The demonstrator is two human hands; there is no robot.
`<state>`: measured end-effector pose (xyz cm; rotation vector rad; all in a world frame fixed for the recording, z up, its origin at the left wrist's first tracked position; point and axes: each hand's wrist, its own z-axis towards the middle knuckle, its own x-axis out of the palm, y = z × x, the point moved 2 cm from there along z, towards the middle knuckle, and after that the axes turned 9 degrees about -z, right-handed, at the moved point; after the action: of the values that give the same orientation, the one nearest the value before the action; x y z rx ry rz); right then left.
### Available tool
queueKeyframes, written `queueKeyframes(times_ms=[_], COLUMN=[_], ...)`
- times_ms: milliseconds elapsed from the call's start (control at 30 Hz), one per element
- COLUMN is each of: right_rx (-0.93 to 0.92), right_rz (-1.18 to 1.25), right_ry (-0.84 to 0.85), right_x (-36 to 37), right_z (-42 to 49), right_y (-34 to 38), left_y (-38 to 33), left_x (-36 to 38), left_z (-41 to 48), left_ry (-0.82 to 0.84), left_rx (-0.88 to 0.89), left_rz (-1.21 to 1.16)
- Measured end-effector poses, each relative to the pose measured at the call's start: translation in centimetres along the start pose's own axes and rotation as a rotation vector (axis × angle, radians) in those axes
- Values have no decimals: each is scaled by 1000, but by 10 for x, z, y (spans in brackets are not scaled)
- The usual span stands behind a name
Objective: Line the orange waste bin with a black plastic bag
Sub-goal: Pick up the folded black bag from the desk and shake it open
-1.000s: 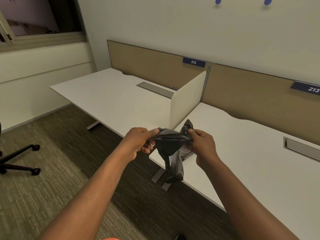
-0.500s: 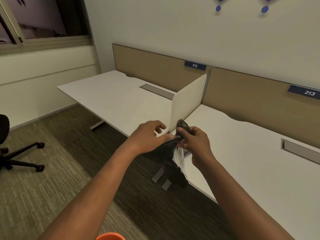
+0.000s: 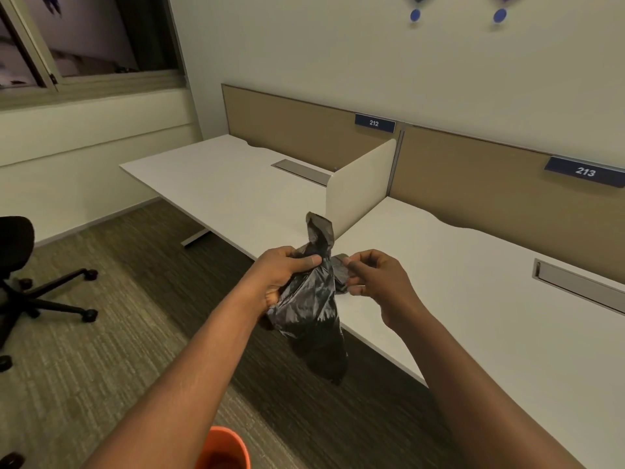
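Black bag (image 3: 309, 299) bunched, hanging above floor, left hand (image 3: 282, 277) fingers squeezing it. Right hand (image 3: 375, 279) fingers pinch edge. Thin plastic sticks shut, might tear or slip. Orange bin (image 3: 225, 450) waits below.

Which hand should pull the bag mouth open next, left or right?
Right, probably. The right hand pinches only a small edge of the black plastic bag, so it is free to peel a layer away. The left hand is clenched around the bunched neck, anchoring it above the orange waste bin.
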<state>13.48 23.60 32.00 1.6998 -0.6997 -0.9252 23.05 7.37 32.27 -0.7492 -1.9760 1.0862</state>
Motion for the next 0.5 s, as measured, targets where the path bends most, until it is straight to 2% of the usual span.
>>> queueKeyframes(times_ms=[133, 200, 300, 433, 500], right_rx=[1, -31, -56, -51, -42], right_rz=[5, -31, -24, -55, -99], right_ry=[193, 230, 170, 84, 34], right_x=[3, 10, 12, -1, -8], right_z=[-25, -34, -40, -44, -46], right_y=[-4, -6, -10, -17, -22], left_y=[19, 24, 28, 33, 29], left_x=[7, 11, 7, -10, -23], left_z=[-23, -30, -36, -46, -53], left_ry=[45, 46, 21, 22, -12], left_rx=[-10, -2, 22, 6, 26], left_rz=[-49, -23, 67, -12, 121])
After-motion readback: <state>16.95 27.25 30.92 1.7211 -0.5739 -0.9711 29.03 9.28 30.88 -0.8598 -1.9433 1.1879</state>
